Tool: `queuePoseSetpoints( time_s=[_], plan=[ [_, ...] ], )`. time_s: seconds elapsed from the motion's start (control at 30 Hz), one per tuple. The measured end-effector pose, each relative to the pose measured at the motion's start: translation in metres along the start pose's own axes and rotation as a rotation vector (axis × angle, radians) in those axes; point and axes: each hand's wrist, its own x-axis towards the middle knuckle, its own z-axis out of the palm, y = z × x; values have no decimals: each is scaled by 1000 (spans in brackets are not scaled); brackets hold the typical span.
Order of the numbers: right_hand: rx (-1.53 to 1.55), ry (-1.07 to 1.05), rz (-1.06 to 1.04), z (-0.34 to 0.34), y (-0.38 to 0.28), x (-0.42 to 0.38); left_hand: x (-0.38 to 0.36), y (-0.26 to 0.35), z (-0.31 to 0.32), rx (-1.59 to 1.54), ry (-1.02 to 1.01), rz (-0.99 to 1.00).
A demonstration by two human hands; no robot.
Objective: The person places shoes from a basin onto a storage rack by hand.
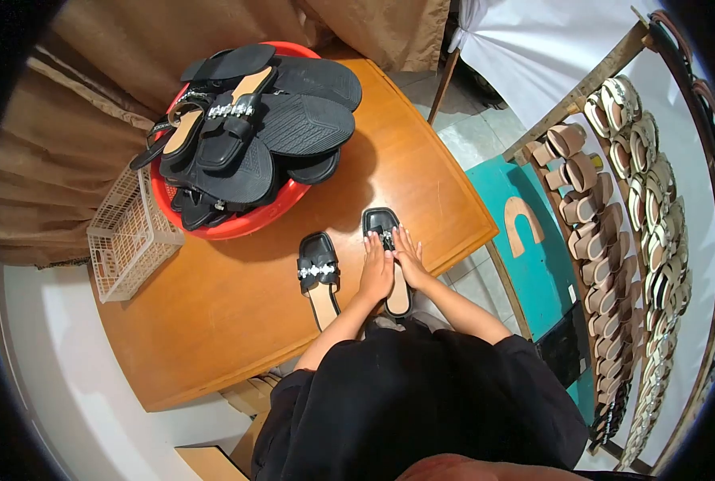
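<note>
Sandal sits at the table's near edge under our left hand and right hand, fingers extended, slightly spread, pinch can't be told; likely strap-handling step, next move calling for light, even pressure.

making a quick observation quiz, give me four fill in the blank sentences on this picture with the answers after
1. Counting the sandal under the left hand and the right hand, ____ sandals lie directly on the table.
2. The other table sandal lies to the person's ____ of that one.
3. The basin heaped with black sandals is coloured ____.
4. The right sleeve is coloured ____.

Missing words: two; left; red; black
</note>
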Motion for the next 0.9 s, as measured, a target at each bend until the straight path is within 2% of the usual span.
queuePoseSetpoints(
  time_s=[0.13, 0.27, 0.33, 0.4, 0.43, 0.47, 0.53, 0.57, 0.6, 0.67, 0.73, 0.8, 0.9],
  plan=[
    [-80, -2, 24, 0, -2, 2, 5, 3, -3, 119, -13, 2],
    [-25, 46, 15, 2, -3, 3, 4, 4, -7, 80, 13, -18],
    [4, 47, 30, 0, -8, 4, -2, 11, -16, -69, 75, -19],
    [68, 153, 136, -1, -12, 5, -21, 18, -33, -94, 138, -43],
    [11, 282, 109, 1, -22, 1, -32, 20, -45, -23, 181, 67],
    [11, 277, 98, 4, -31, -5, -42, 18, -57, 52, 221, 177],
    [-93, 456, -318, 10, -56, -19, -59, 4, -75, 148, 285, 224],
    [-111, 450, -486, 19, -62, -23, -67, -1, -85, 153, 358, 246],
    [82, 264, -520, 28, -65, -26, -75, -4, -92, 158, 429, 269],
    [149, 13, -483, 51, -73, -35, -79, -36, -94, 39, 562, 188],
    [184, -44, -461, 79, -69, -36, -82, -59, -96, -33, 607, 39],
    [184, -102, -360, 97, -63, -26, -81, -81, -95, -48, 554, 26],
    [151, -158, -412, 104, -61, -15, -80, -98, -93, -62, 484, 2]
  ],
)
